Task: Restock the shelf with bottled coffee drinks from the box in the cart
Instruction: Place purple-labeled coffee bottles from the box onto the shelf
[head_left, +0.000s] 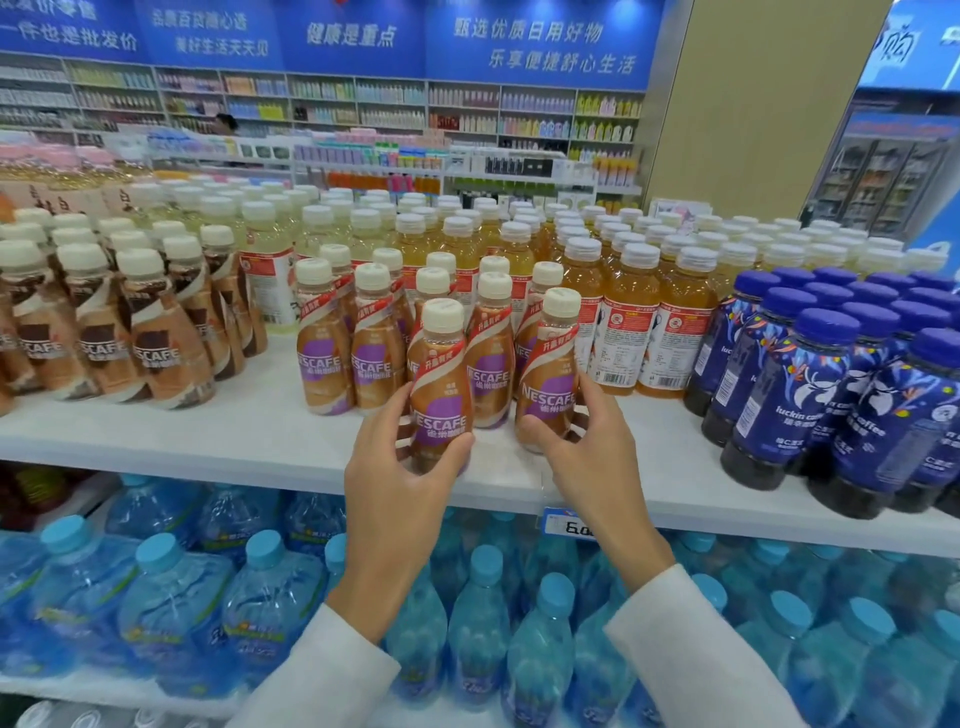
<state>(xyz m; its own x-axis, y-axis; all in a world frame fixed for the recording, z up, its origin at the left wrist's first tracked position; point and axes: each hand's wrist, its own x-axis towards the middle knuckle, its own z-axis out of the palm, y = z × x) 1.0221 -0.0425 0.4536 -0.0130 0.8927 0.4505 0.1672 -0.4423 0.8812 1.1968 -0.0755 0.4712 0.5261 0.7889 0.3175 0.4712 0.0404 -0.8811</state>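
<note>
Each of my hands holds a Nescafe coffee bottle with a cream cap and a purple-and-red label, near the front of the white shelf (249, 431). My left hand (395, 467) grips the left bottle (441, 379) around its lower half. My right hand (592, 447) grips the right bottle (550, 364) by its base, and that bottle tilts slightly right. Both bottles stand just in front of a group of the same purple-label bottles (353, 338). The box and the cart are out of view.
Brown-label Nescafe bottles (150, 332) fill the shelf's left side, orange tea bottles (634, 312) stand behind on the right, dark blue Luckin coffee bottles (857, 384) at far right. Blue-capped water bottles (483, 623) pack the shelf below. A price tag (571, 525) hangs on the shelf edge.
</note>
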